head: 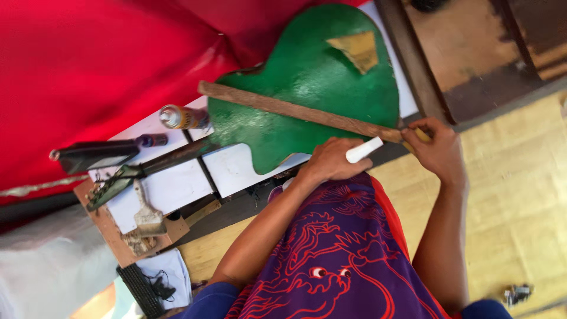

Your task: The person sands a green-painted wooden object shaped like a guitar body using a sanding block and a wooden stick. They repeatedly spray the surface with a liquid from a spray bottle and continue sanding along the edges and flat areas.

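A green guitar-shaped body [307, 77] with a bare tan patch lies on a white-topped bench [236, 168]. A long brown wooden strip [295, 110] runs across it from left to right. My left hand [331, 160] rests at the body's lower edge, closed around a short white cylinder [364, 149]. My right hand [438, 149] pinches the right end of the strip together with a small yellow piece [422, 134]. What the yellow piece is cannot be made out.
A spray can [182, 117], a black tool [94, 155] and a putty knife [147, 215] lie on the bench at the left. Red cloth [88, 65] hangs behind. Purple cloth with a red pattern [336, 254] covers my lap. Yellowish wooden floor [514, 201] is at the right.
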